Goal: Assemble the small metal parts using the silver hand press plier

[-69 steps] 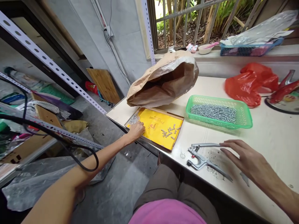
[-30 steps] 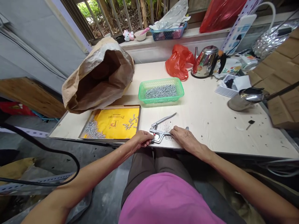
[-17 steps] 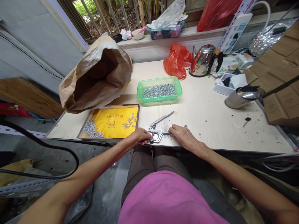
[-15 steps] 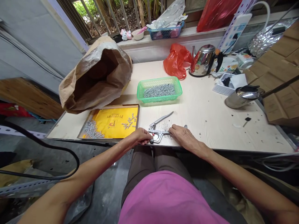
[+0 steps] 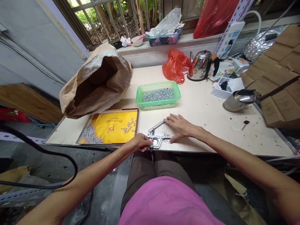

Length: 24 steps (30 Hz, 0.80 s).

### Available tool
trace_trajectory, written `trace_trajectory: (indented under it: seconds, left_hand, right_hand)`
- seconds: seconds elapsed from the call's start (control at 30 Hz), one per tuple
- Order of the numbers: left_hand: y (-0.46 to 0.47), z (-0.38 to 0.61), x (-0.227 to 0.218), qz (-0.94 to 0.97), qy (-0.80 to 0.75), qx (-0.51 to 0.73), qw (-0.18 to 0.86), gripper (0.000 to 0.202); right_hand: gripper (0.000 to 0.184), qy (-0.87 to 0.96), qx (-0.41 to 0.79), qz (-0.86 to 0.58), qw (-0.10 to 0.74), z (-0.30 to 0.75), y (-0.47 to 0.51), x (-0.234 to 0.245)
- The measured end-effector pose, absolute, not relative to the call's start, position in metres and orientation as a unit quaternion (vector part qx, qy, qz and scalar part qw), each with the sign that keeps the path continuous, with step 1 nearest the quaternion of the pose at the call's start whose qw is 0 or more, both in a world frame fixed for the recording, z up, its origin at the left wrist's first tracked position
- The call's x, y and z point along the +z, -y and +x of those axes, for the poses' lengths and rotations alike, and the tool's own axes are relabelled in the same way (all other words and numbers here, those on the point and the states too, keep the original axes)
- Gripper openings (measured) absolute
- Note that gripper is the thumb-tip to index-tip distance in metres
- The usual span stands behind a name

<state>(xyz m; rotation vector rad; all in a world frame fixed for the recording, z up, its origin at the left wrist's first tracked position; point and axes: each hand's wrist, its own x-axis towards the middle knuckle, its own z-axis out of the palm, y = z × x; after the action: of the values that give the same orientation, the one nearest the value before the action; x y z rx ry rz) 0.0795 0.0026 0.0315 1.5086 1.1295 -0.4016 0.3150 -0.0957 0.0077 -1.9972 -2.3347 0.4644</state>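
Near the table's front edge lies a pair of metal hand-press pliers [image 5: 159,137] with a spring and a red part at its jaw. My left hand [image 5: 142,142] is pinched closed at the jaw end; what sits between its fingertips is too small to make out. My right hand [image 5: 181,126] is spread over the handle end, fingers at the upper handle and thumb by the lower one. Left of the pliers is a shallow tray [image 5: 137,125] with a yellow liner, holding a heap of small metal pins [image 5: 92,135] and a looser group of similar pieces [image 5: 129,125].
A green basket [image 5: 158,103] of small metal parts stands behind the pliers. A big paper sack [image 5: 96,84] gapes open at the left. Farther back are a red plastic bag [image 5: 175,65] and a kettle [image 5: 199,66]; a metal jug [image 5: 237,101] stands right.
My right hand has lifted from the lower handle and opened out across to the upper handle. That handle has swung down toward the lower one. My left hand stays by the jaw.
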Motion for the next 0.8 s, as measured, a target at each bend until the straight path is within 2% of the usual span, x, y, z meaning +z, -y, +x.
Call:
trace_trajectory:
  seconds: [0.13,0.27,0.33,0.47,0.53,0.63,0.73,0.8]
  left_hand:
    - [-0.002,0.079,0.031,0.635,-0.492,-0.171,0.57,0.047]
    - [-0.002,0.074,0.027,0.644,-0.494,-0.18,0.555,0.046]
    - [0.003,0.072,0.029,0.699,-0.493,-0.175,0.487,0.042]
    - [0.021,0.083,0.038,0.89,-0.391,-0.047,0.231,0.025]
    - [0.027,0.097,0.039,0.943,-0.292,-0.003,0.158,0.028]
    - [0.026,0.122,0.033,0.974,-0.188,-0.004,0.124,0.05]
    - [0.017,0.136,0.024,0.981,-0.156,-0.031,0.114,0.053]
    - [0.012,0.138,0.02,0.983,-0.146,-0.038,0.109,0.051]
  right_hand:
    - [0.108,0.749,0.134,-0.649,0.003,0.309,0.09,0.02]
    - [0.081,0.75,0.122,-0.65,0.002,0.305,0.092,0.027]
    - [0.065,0.748,0.12,-0.653,0.011,0.304,0.096,0.027]
    - [0.046,0.749,0.11,-0.653,0.028,0.299,0.103,0.026]
    - [0.044,0.749,0.103,-0.654,0.034,0.297,0.106,0.025]
    - [0.052,0.742,0.099,-0.662,0.034,0.298,0.109,0.023]
    - [0.066,0.736,0.102,-0.669,0.022,0.299,0.109,0.021]
    - [0.062,0.737,0.103,-0.667,0.017,0.298,0.111,0.02]
